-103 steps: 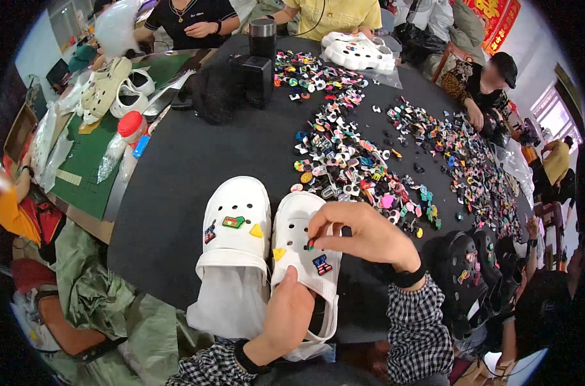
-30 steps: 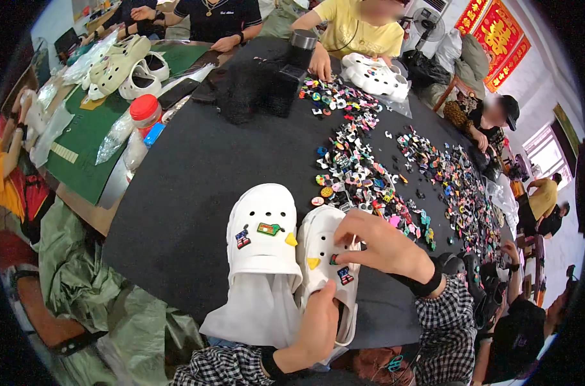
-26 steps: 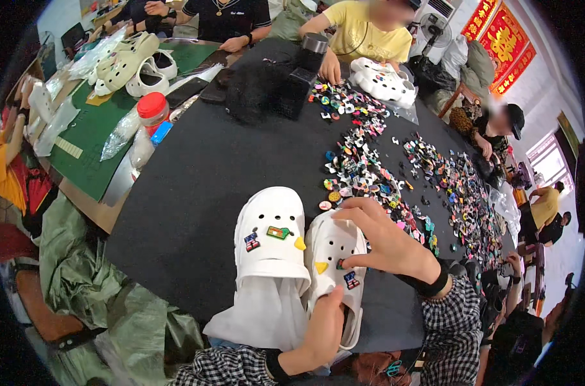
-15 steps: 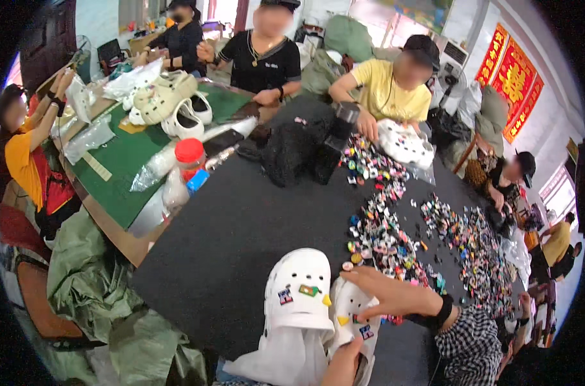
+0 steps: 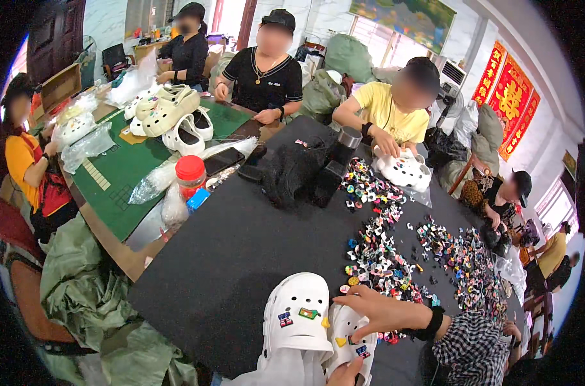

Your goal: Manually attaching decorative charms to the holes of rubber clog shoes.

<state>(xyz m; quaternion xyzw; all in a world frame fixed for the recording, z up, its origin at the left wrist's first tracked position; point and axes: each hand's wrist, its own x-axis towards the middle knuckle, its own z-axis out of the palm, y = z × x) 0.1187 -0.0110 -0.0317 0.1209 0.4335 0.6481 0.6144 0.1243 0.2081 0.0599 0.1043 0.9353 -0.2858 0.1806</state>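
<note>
At the near edge of the black bench (image 5: 228,283), the right white clog (image 5: 346,330) is just beside the left white clog (image 5: 297,290). The right hand (image 5: 385,314) is spread over the toe of the right white clog, its thumb tip between the yellow charm (image 5: 341,342) and the blue-and-red charm (image 5: 362,352); the left hand (image 5: 347,372), partly cut by the lower edge, puts its thumb on this clog, but I cannot tell how its fingers are placed. Farther to the right lie many loose shoe charms (image 5: 377,248).

The white clogs (image 5: 297,338) look smooth, matt plastic; the table top (image 5: 228,276), matt; the sleeve (image 5: 472,347), woven cloth; the jar lid (image 5: 189,168), glossy plastic.
</note>
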